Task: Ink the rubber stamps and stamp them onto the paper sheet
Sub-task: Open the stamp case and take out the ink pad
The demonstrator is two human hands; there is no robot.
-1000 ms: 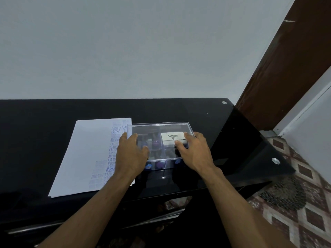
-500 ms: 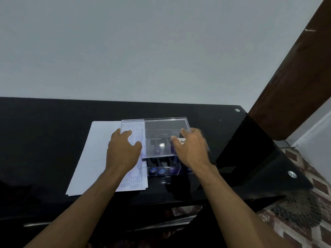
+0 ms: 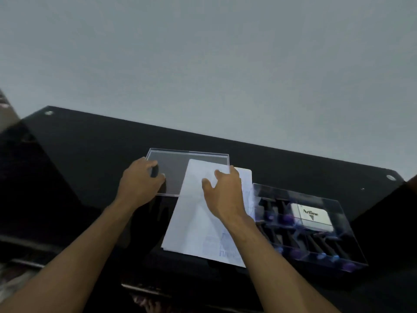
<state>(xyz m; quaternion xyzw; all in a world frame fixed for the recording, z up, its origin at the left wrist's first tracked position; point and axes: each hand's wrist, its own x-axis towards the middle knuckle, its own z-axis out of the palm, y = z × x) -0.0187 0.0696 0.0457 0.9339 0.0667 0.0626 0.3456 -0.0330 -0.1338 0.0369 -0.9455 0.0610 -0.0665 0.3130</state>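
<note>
A clear plastic lid (image 3: 178, 170) hangs over the left part of the white paper sheet (image 3: 198, 222). My left hand (image 3: 141, 180) grips the lid's left edge and my right hand (image 3: 225, 195) holds its right edge. The sheet lies on the black glass table (image 3: 85, 150) and carries blue stamp prints near its front right corner. To the right stands the open clear box (image 3: 338, 227) holding several dark rubber stamps (image 3: 316, 245) with purple ends and a white Artline ink pad (image 3: 311, 215).
A grey wall rises behind the table. Round metal fittings sit at the table's far left corner (image 3: 48, 113) and far right corner (image 3: 390, 177). The table's front edge runs just below the sheet.
Both hands lifted the clear lid off the box and carried it left over the paper. The box now stands uncovered at the right. The camera view has swung left.
</note>
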